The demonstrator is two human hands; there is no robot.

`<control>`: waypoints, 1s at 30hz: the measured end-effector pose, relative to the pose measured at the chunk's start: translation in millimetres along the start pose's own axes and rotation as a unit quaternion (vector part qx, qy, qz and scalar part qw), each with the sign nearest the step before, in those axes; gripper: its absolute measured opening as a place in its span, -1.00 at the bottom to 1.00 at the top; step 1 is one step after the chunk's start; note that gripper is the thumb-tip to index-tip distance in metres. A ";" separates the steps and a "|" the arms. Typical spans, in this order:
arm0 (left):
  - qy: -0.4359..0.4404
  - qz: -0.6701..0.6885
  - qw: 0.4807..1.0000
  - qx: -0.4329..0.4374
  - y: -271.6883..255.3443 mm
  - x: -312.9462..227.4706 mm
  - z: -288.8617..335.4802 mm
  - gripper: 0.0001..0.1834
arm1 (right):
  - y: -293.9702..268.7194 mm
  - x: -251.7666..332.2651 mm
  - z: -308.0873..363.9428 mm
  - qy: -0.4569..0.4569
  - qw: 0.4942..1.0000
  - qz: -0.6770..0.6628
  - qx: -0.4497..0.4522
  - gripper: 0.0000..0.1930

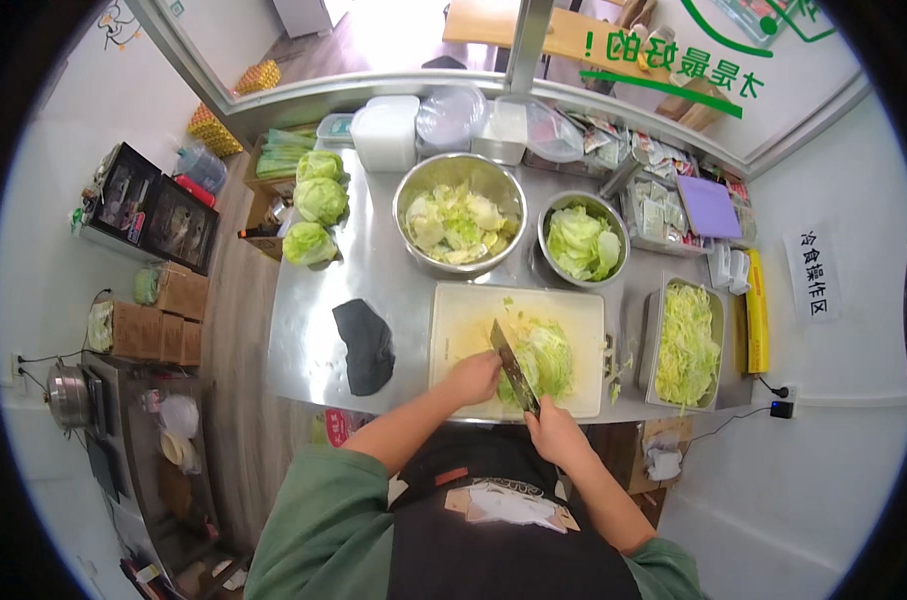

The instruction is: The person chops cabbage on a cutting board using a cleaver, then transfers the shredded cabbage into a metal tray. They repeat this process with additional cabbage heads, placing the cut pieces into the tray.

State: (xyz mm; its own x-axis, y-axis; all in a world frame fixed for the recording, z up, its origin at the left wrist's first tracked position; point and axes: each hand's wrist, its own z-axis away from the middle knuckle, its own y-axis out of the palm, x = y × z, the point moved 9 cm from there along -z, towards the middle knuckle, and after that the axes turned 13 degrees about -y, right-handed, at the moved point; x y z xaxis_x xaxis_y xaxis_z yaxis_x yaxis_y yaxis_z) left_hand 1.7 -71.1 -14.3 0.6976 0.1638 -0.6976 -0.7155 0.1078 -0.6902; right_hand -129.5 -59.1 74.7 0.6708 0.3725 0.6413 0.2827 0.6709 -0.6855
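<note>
Our black apron (424, 545) and green sleeves (319, 510) are filling the space nearest us. Over the cutting board (454, 310) on the bench (309, 310), our right hand (559, 437) is gripping the knife (515, 367) by its handle; our left hand (477, 378) is curling close beside the blade, though we are not able to tell whether it is pinching anything. We are judging a nicked fingertip possible, the blade slipping sideways on loose shredded lettuce (544, 355) being the cause. The knife's long axis is running diagonally, its tip pointing away from us and leftward.
</note>
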 end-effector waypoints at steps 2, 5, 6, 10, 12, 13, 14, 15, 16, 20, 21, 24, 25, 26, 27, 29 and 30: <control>-0.008 0.014 1.000 0.016 1.3 -2.5 1.2 -0.87 | 9.4 -6.4 5.7 0.002 1.000 -0.004 -0.001 -0.73; -0.012 0.033 0.999 0.021 2.7 -0.8 -0.5 -0.84 | 32.6 -23.9 -6.6 0.018 1.000 0.000 -0.024 -0.72; -0.014 0.032 0.999 0.026 3.5 0.9 0.5 -0.84 | 42.6 -30.5 -12.5 0.019 0.999 0.004 -0.037 -0.72; -0.013 0.028 0.999 0.026 3.7 2.2 1.4 -0.84 | 58.1 -40.4 -28.8 -0.016 0.994 -0.010 -0.109 -0.72; -0.011 0.032 0.999 0.032 0.7 1.3 1.9 -0.85 | 56.0 -42.6 -31.5 -0.018 0.995 -0.009 -0.097 -0.72; -0.011 0.037 0.998 0.041 -3.2 -1.0 1.7 -0.85 | 51.4 -41.0 -32.8 -0.019 0.996 -0.009 -0.091 -0.73; -0.011 0.041 0.998 0.050 -3.9 -2.9 2.3 -0.85 | 47.3 -39.1 -32.0 -0.016 0.997 -0.008 -0.077 -0.73; -0.011 0.050 0.998 0.038 -5.3 -3.8 1.1 -0.85 | 36.7 -31.7 -31.4 -0.015 0.998 -0.004 -0.064 -0.74; -0.013 0.058 0.998 0.028 -4.9 -2.4 1.3 -0.85 | 28.5 -24.1 -29.8 -0.013 0.999 -0.003 -0.050 -0.75; -0.012 0.062 0.998 0.000 -1.9 0.4 2.7 -0.86 | -5.3 3.3 -6.7 -0.015 0.999 -0.006 -0.031 -0.75; -0.015 0.060 0.998 0.004 -1.7 -0.7 2.0 -0.86 | -7.6 4.1 -0.8 -0.008 1.000 -0.008 -0.022 -0.75; -0.019 0.054 0.998 0.013 -2.2 -3.2 0.0 -0.85 | -4.0 0.7 12.7 0.014 1.000 -0.014 -0.002 -0.74; -0.019 0.053 0.998 0.014 -1.6 -3.5 -0.3 -0.85 | 0.0 -2.8 14.3 0.022 1.000 -0.015 0.001 -0.74; -0.019 0.052 0.998 0.014 -1.1 -3.7 -0.6 -0.85 | 3.3 -6.3 14.6 0.030 0.999 -0.016 0.005 -0.73; -0.020 0.055 0.998 0.014 -1.3 -2.9 -0.6 -0.85 | 4.8 -7.2 13.3 0.028 0.999 -0.015 0.002 -0.73; -0.023 0.062 0.998 0.012 -1.5 -1.7 -0.8 -0.86 | 7.8 -9.0 9.4 0.023 1.000 -0.014 -0.003 -0.73; -0.028 0.062 0.998 0.015 0.3 0.6 -1.5 -0.86 | 11.7 -10.7 6.7 0.024 1.000 -0.011 -0.003 -0.73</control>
State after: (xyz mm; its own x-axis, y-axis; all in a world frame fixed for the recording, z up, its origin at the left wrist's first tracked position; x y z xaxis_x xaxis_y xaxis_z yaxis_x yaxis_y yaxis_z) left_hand 2.0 -72.4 -15.2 0.6003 0.2315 -0.7655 -0.7981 0.1120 -0.5920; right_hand -137.9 -51.0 62.1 0.6964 0.3274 0.6386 0.3017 0.6739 -0.6745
